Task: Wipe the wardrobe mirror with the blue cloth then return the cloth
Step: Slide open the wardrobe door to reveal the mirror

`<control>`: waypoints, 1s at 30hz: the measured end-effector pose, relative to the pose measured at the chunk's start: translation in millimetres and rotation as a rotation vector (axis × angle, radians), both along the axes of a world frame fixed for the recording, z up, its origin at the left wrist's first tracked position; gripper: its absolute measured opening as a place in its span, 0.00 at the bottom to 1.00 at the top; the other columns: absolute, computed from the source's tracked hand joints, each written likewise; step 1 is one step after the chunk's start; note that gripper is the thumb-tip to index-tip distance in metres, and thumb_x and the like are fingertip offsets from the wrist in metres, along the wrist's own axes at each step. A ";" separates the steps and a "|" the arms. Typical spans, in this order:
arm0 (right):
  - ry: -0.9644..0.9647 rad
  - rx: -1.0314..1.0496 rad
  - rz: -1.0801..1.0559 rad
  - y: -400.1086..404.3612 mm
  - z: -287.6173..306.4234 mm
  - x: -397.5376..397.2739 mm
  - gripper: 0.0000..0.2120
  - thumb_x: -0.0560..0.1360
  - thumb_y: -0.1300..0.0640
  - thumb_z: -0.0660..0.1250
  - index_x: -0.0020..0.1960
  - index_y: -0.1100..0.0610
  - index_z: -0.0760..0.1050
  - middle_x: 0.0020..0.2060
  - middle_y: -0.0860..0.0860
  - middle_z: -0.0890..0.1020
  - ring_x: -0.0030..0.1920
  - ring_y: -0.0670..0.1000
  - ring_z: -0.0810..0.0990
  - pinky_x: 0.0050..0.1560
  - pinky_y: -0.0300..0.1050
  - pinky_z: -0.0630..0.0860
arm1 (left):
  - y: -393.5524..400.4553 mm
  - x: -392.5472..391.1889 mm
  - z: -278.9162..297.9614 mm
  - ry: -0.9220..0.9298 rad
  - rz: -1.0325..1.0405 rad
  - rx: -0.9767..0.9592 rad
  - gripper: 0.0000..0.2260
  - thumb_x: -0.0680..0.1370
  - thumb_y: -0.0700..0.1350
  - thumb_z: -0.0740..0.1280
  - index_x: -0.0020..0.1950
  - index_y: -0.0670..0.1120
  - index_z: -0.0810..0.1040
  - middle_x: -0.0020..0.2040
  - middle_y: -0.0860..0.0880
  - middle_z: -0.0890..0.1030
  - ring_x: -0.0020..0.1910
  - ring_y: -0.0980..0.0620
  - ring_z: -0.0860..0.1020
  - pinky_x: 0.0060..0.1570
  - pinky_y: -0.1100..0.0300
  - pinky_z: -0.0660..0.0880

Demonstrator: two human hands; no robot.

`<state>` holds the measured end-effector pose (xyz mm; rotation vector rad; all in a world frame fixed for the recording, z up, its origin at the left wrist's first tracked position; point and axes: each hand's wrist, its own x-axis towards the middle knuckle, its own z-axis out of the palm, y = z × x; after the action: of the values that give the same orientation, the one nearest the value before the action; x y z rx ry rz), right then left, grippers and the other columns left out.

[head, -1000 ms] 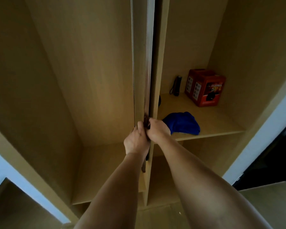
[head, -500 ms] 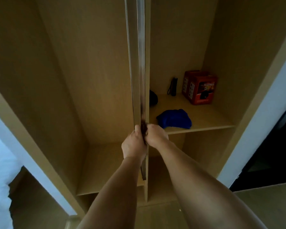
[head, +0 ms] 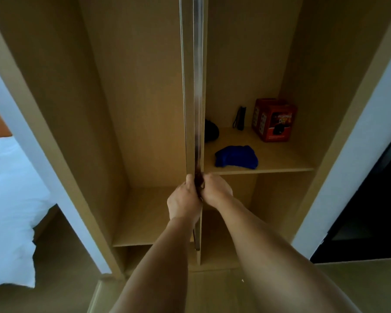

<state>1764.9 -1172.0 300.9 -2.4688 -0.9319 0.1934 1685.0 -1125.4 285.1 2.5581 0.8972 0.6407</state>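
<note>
Both arms reach straight forward and meet at the middle of the wardrobe. The left hand [head: 184, 199] and the right hand [head: 216, 190] sit knuckle to knuckle, fingers curled and clamped onto the near edge of the mirror door [head: 198, 86], one hand on each side of it. Fingertips are tucked out of sight behind the edge, so only the backs of the hands and the thumbs show.

The door is seen edge-on: a thin panel standing upright, its long axis running from the hands to the top of the view, a narrow glassy strip catching light along it. The mirror face itself cannot be made out from here.

Out to the right, the blue cloth [head: 236, 157] lies bunched on the right-hand shelf [head: 280, 161], near its front edge, just right of the door and apart from both hands. Neither hand touches it. Farther back on that shelf stands a red box [head: 273, 119] against the far right corner, a small black torch-like item [head: 240, 118] upright left of it, and a dark rounded object [head: 210, 131] partly hidden behind the door's edge.

Left of the door, the left compartment has a lower shelf [head: 142, 222]. At the far left, white bedding [head: 9, 211] shows beyond the wardrobe's side panel [head: 43, 123].
</note>
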 end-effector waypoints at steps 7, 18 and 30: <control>0.011 0.004 0.002 -15.1 0.8 -23.0 0.09 0.79 0.49 0.60 0.56 0.50 0.75 0.48 0.50 0.81 0.47 0.53 0.80 0.48 0.50 0.79 | -12.3 -21.6 -3.2 -0.014 -0.024 -0.015 0.02 0.80 0.47 0.57 0.51 0.52 0.64 0.38 0.56 0.74 0.34 0.57 0.72 0.28 0.64 0.62; 0.063 0.042 -0.064 -28.2 2.6 -46.7 0.12 0.79 0.49 0.61 0.60 0.50 0.74 0.53 0.50 0.80 0.51 0.52 0.79 0.50 0.47 0.78 | -16.7 -45.0 -7.9 -0.019 -0.116 -0.055 0.03 0.80 0.46 0.58 0.50 0.52 0.64 0.40 0.55 0.75 0.37 0.55 0.73 0.30 0.63 0.65; 0.140 0.116 -0.183 -26.9 -1.0 -39.7 0.11 0.79 0.51 0.62 0.60 0.52 0.74 0.53 0.50 0.80 0.52 0.52 0.78 0.49 0.44 0.75 | -10.9 -33.9 -1.0 -0.008 -0.161 -0.137 0.06 0.78 0.44 0.59 0.52 0.54 0.70 0.40 0.54 0.78 0.36 0.55 0.76 0.32 0.61 0.73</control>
<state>1725.2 -1198.9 299.9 -2.3823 -0.6371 0.2390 1651.2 -1136.3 284.1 2.4713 0.6985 0.5229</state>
